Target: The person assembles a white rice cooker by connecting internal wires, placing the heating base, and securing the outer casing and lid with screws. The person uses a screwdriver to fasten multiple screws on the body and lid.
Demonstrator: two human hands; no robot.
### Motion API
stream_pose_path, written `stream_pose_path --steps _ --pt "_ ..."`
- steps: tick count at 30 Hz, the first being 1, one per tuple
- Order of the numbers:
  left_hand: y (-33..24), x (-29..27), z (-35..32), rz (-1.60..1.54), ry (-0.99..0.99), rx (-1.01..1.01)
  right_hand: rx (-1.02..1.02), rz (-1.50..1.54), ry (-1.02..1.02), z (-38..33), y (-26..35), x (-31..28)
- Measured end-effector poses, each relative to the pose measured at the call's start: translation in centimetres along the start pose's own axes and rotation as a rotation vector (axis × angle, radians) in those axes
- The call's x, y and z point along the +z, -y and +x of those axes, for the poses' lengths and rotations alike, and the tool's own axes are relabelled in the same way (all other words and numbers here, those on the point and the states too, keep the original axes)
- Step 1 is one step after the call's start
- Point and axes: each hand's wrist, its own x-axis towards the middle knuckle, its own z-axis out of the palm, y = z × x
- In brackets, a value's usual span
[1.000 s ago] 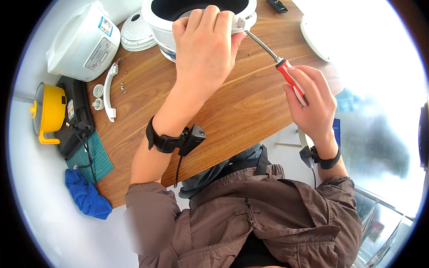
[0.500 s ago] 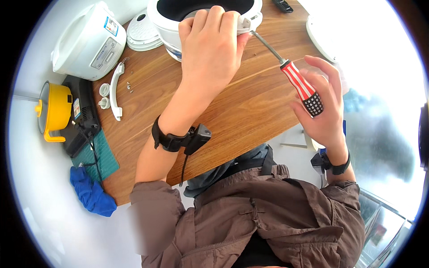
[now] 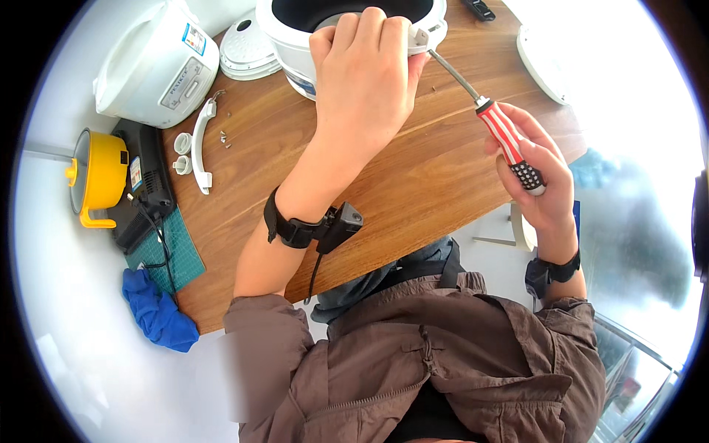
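Note:
My left hand (image 3: 365, 77) grips the near rim of a white rice cooker body (image 3: 295, 29) that stands open at the far edge of the wooden table (image 3: 413, 177). My right hand (image 3: 539, 184) holds a screwdriver (image 3: 502, 129) by its red and white striped handle. Its metal shaft points up-left, with the tip at a small white bracket on the cooker's rim, beside my left thumb. Each wrist carries a black strap.
A second white rice cooker (image 3: 159, 63) stands at the far left, a white inner lid (image 3: 247, 52) beside it. A loose white handle (image 3: 201, 144), small caps and screws lie nearby. A yellow pot (image 3: 100, 177), black device, green mat (image 3: 166, 251) and blue cloth (image 3: 159, 317) sit left.
The view has shifted and the cooker now sits lower in the picture. My right hand has slid further back along the screwdriver handle, so more of the striped grip shows. My left hand stays on the rim.

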Motion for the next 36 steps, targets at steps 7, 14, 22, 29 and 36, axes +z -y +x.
stream_pose_path --steps 7,14,22,29,36 --pt "1.0 1.9 -0.9 0.025 -0.129 0.051 -0.118 -0.632 -0.212 -1.2 0.5 1.3" --pt "1.1 1.8 -0.9 0.017 -0.133 0.069 0.110 -0.053 0.027 0.5 0.4 -0.6" --pt "0.3 1.5 -1.3 -0.090 -0.183 0.023 -0.142 -0.931 -0.269 -1.0 -0.5 2.4" --pt "0.6 1.8 -1.8 0.071 -0.197 -0.006 0.031 -0.293 -0.055 0.8 0.0 0.3" --pt "0.3 1.5 -1.6 0.051 -0.166 -0.025 0.078 0.006 -0.011 0.9 -0.8 -0.2"
